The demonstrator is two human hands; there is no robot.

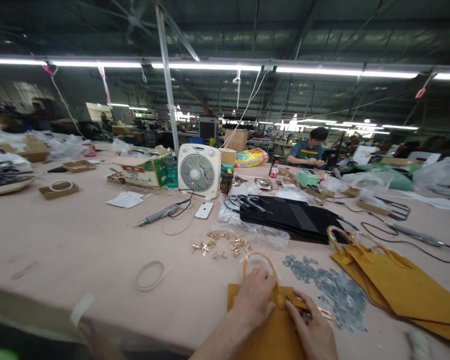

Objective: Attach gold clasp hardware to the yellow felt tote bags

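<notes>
A mustard-yellow handbag [273,335] lies at the table's front edge, its looped handle pointing away from me. My left hand [255,296] is closed on the bag's top edge at the foot of the handle, fingers curled. To its right, my right hand [312,324] pinches a short yellow strap at the same edge, and its fingertips partly hide a small metal fitting. A gold-coloured metal plate [326,313] sticks out beside that hand. Close by is a spread of small grey metal plates [335,290]. Several gold-coloured clasp pieces [238,245] lie beyond the handle.
More yellow bags [412,285] lie at right, and black bags [288,215] on plastic behind. A corded screwdriver [161,215], white phone [204,210], box fan [199,171] and clear ring [150,276] are at left. A co-worker [309,150] sits across the table.
</notes>
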